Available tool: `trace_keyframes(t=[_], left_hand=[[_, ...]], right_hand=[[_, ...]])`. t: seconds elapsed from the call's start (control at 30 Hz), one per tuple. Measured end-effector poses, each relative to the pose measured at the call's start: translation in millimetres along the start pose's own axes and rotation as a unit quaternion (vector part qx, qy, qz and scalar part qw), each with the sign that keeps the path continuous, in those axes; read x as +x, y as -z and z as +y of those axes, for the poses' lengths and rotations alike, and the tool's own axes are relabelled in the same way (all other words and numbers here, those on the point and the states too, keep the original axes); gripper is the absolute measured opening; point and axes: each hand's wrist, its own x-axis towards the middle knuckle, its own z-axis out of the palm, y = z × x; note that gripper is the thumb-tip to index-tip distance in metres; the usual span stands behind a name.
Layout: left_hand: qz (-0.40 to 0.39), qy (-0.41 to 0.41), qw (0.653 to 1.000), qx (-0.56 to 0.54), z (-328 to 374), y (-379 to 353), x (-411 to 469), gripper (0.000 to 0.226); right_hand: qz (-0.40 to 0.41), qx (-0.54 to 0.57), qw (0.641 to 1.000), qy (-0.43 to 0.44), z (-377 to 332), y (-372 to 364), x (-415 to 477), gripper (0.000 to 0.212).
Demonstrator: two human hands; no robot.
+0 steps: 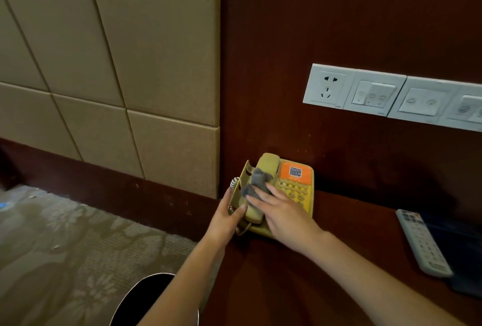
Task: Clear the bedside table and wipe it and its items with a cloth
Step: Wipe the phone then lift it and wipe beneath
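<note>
Our R hand (284, 211) fingers (257, 196) lie straight and flat, pressing the grey cloth (257, 181) onto the handset (270, 164); nothing is pinched, and the cloth bunches just past the fingertips. L hand (229, 214) is curled round the near-left edge of the phone (296, 187), thumb on the handset's lower end, steadying the base. The coiled cord (233, 182) sits just beyond the L fingertips. So we judge we're mid-wipe on the phone, an item step, w/ the phone not yet cleared: it sits on the table (339, 247), hard against the wall past both hands. Well to the right of the R hand, the remote (422, 242) lies partly on a dark pad (464, 260), prob. still to do. Switch panel (391, 96) is up on the wall beyond the fingers; bin (146, 299) is back below the L forearm. Next, as we see it: run the cloth along the handset and over the keys w/ light pressure while the L grip stops the base sliding, then lift the phone off to reach the tabletop under it.
</note>
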Motion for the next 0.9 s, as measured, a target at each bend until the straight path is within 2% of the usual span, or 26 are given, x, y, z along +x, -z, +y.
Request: trace_keyframes(t=[0.17, 0.33, 0.47, 0.63, 0.8, 0.9], left_hand=[[-0.007, 0.035, 0.998, -0.045, -5, 5, 10, 0.073], [-0.035, 0.035, 0.999, -0.003, -7, 10, 14, 0.044], [-0.032, 0.038, 0.999, -0.005, -6, 9, 12, 0.037], [0.002, 0.077, 0.996, -0.038, -8, 8, 7, 0.043], [-0.027, 0.098, 0.994, -0.026, -7, 10, 4, 0.036], [-0.038, 0.097, 0.995, -0.008, -6, 11, 5, 0.052]], right_hand=[[0.038, 0.078, 0.988, -0.126, 26, 2, 55, 0.060], [-0.008, 0.061, 0.979, -0.193, 46, 14, 97, 0.059], [0.005, -0.003, 0.981, -0.195, 29, 16, 94, 0.058], [0.023, 0.023, 0.980, -0.195, -11, 2, 45, 0.068], [-0.008, 0.049, 0.986, -0.160, -57, -12, -11, 0.072], [-0.005, 0.051, 0.986, -0.157, -56, -12, -16, 0.066]])
